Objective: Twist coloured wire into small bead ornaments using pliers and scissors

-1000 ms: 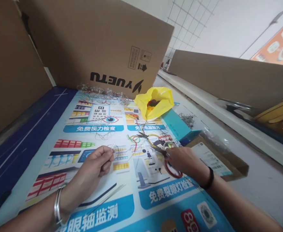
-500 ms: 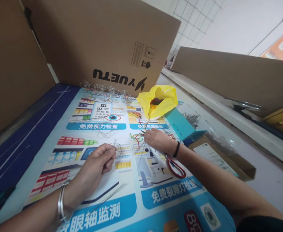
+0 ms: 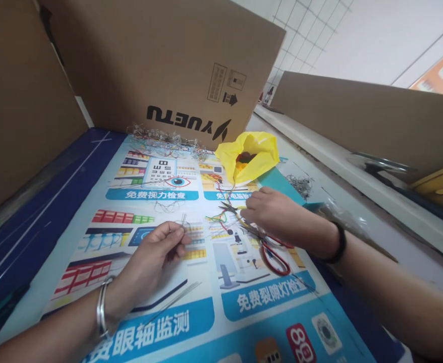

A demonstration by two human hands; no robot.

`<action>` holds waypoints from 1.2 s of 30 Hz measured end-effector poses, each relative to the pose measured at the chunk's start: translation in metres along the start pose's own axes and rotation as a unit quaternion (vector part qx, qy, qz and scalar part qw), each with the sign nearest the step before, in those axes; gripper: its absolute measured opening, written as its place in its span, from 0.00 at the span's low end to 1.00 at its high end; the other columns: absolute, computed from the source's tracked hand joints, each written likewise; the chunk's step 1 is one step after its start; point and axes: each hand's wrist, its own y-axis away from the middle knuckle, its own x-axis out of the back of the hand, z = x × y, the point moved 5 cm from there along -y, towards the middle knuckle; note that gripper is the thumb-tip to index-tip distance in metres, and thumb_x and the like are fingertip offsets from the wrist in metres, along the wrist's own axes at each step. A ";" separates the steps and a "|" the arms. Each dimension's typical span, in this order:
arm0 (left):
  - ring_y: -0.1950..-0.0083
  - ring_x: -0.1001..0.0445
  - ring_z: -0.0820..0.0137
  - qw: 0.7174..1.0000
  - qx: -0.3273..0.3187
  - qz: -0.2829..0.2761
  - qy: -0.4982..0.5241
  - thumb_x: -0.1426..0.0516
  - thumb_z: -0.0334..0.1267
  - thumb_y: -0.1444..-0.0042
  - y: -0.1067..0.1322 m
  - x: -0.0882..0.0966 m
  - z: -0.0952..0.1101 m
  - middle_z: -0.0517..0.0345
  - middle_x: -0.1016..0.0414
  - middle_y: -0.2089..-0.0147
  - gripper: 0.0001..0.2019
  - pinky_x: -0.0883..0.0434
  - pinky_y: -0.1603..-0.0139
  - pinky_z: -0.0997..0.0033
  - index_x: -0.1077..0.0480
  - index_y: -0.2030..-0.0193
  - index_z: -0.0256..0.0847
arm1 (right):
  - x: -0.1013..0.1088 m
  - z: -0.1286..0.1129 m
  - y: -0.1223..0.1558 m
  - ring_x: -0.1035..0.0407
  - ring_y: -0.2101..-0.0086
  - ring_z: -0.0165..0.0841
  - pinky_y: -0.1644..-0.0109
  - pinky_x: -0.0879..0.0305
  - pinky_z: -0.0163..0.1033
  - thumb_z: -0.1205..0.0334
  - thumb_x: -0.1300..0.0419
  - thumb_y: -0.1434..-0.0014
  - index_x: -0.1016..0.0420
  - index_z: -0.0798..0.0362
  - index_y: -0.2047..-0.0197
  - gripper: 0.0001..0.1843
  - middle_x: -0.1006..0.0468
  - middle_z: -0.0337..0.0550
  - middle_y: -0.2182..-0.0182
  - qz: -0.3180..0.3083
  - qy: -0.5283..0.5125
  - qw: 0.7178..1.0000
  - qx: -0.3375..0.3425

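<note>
My left hand (image 3: 164, 244) is closed in a pinch on a few thin wires (image 3: 184, 218), whose ends stick up above the fingertips. A fine loop shows beside the thumb. Farther right, my right hand (image 3: 272, 214) hovers with curled fingers over red-handled scissors (image 3: 275, 261). Whatever it grips is hidden by the fingers. The scissors lie on the printed sheet, blades slightly apart and pointing away to the left. Coloured threads (image 3: 218, 218), red, green and yellow, lie by the blade tips. More straight wires (image 3: 179, 298) rest on the sheet below my left hand.
A yellow bag (image 3: 261, 159) with dark red and yellow contents stands open behind the scissors. Tangled wire pieces (image 3: 164, 141) line the foot of a large cardboard box (image 3: 161, 65). Another wire heap (image 3: 300, 185) sits at the right, near a teal box (image 3: 282, 185).
My right hand has moved right and nearer to me, off the threads, uncovering the scissor blades. My left hand stays almost in place, still pinching the wires.
</note>
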 end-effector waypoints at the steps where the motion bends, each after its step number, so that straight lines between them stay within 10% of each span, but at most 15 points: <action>1: 0.75 0.37 0.78 1.000 -0.001 0.000 -0.003 0.44 0.41 0.45 0.000 0.000 0.000 0.60 0.30 0.71 0.08 0.40 0.74 0.79 0.34 0.69 0.38 | 0.006 0.005 0.003 0.40 0.67 0.32 0.62 0.51 0.40 0.68 0.47 0.40 0.31 0.53 0.71 0.08 0.29 0.42 0.72 -0.005 0.003 1.000 -0.011; 6: 0.74 0.35 0.77 1.000 -0.015 0.003 -0.014 0.42 0.41 0.46 0.001 -0.001 0.003 0.60 0.29 0.72 0.09 0.39 0.73 0.78 0.34 0.69 0.38 | 0.033 0.017 0.015 0.41 0.72 0.32 0.64 0.52 0.41 0.69 0.47 0.43 0.32 0.51 0.76 0.11 0.32 0.41 0.76 -0.016 0.033 0.998 -0.057; 16: 0.58 0.27 0.66 1.000 -0.028 -0.005 0.000 0.40 0.41 0.49 0.000 -0.006 0.000 0.54 0.23 0.63 0.08 0.34 0.52 0.65 0.31 0.69 0.39 | 0.033 -0.069 -0.022 0.43 0.73 0.33 0.67 0.54 0.41 0.73 0.46 0.45 0.34 0.52 0.78 0.12 0.32 0.43 0.77 0.044 0.060 0.997 0.028; 36: 0.69 0.31 0.68 0.988 -0.074 -0.077 -0.108 0.39 0.33 0.55 0.002 -0.015 0.007 0.58 0.25 0.74 0.04 0.35 0.68 0.71 0.26 0.79 0.40 | 0.061 -0.086 -0.055 0.38 0.70 0.33 0.62 0.44 0.43 0.71 0.51 0.40 0.31 0.54 0.75 0.14 0.30 0.43 0.75 0.112 0.037 0.989 0.090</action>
